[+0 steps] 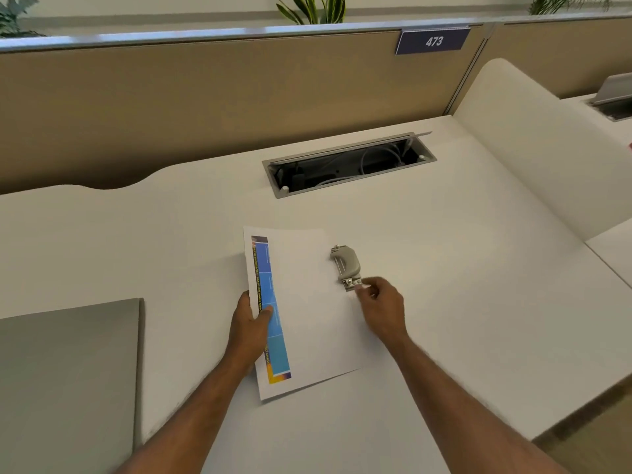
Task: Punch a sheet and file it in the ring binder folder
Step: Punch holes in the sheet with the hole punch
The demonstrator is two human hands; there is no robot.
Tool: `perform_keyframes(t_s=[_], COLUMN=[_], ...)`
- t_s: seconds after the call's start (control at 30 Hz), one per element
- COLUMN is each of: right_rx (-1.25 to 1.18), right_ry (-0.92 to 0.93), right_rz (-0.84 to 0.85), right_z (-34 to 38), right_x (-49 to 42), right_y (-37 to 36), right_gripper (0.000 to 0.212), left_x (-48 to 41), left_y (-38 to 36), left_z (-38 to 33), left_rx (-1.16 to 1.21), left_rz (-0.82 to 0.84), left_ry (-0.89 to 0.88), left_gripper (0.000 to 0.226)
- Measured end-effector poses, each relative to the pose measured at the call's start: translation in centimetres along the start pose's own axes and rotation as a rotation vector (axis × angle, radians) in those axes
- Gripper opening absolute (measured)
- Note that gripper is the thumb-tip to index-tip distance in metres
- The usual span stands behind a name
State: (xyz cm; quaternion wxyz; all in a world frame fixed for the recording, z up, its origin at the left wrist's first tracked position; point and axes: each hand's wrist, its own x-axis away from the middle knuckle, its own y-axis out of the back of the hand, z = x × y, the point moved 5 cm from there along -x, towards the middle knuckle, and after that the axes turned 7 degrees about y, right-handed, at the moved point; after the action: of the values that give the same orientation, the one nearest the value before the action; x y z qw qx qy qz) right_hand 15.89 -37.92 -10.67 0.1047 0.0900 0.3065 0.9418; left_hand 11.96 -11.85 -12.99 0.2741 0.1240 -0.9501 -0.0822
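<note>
A white sheet (307, 319) with a blue and yellow printed band along its left side lies on the white desk (444, 268). My left hand (251, 325) pinches the sheet's left edge, thumb on top of the blue band. A small grey hole punch (346, 265) sits over the sheet's right edge. My right hand (381, 302) touches the punch's near end with its fingertips. A grey ring binder folder (68, 378) lies closed at the desk's left front.
An open cable tray (349, 165) is sunk into the desk behind the sheet. A tan partition (205, 104) with a "473" sign (433, 41) closes the back. A white divider (519, 142) rises on the right; the desk's edge drops off at the lower right.
</note>
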Motion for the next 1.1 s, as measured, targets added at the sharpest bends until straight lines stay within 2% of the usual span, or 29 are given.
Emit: perform_keyframes(t_s=[0.07, 0.27, 0.4, 0.77, 1.1], right_rx=[-0.049, -0.024, -0.034, -0.140, -0.073], right_ry=[0.018, 0.104, 0.084, 0.006, -0.056], right_rz=[-0.018, 0.142, 0.204, 0.238, 0.281], right_z=[0.8, 3.0, 2.7, 2.0, 2.4], right_x=[-1.6, -5.1, -5.4, -5.1, -6.7], right_y=[0.3, -0.7, -1.1, -1.8, -1.5], right_gripper=[0.027, 0.029, 0.030, 0.024, 0.014], left_x=[0.0, -0.1, -0.2, -0.4, -0.3], left_y=[-0.1, -0.2, -0.3, -0.5, -0.6], left_z=[0.0, -0.1, 0.0, 0.2, 0.4], left_rx=[0.003, 0.012, 0.017, 0.029, 0.004], left_rz=[0.000, -0.005, -0.005, -0.006, -0.012], left_ry=[0.003, 0.005, 0.006, 0.010, 0.019], left_gripper=[0.037, 0.038, 0.039, 0.036, 0.038])
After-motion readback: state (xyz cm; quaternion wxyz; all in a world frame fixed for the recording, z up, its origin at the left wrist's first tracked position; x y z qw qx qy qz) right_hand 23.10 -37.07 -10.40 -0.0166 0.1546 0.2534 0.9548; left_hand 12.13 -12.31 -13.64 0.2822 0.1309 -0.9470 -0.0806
